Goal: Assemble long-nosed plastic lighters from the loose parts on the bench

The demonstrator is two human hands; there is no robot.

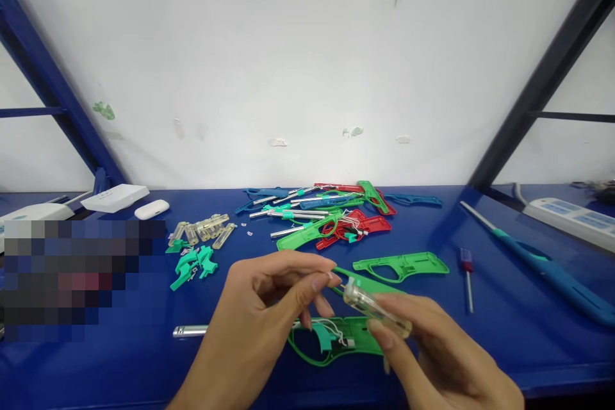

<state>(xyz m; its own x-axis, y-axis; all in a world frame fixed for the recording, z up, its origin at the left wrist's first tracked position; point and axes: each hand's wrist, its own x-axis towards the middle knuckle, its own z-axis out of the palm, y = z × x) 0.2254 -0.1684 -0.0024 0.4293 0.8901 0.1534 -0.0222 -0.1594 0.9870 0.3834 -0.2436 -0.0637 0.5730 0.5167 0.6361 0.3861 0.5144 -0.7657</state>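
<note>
My right hand grips a clear lighter fuel tank, tilted with its valve end up and toward the left. Close to that valve, my left hand pinches a small white piece between thumb and forefinger; its exact kind is too small to tell. Beneath both hands lies an open green lighter handle half with white wires, a teal trigger and a metal tube sticking out left. My hands hide part of it. Just beyond lies another green handle half.
Several clear fuel tanks and teal triggers lie on the left of the blue table. Green, red and blue lighter parts are heaped at the back. A screwdriver and a blue lighter lie right.
</note>
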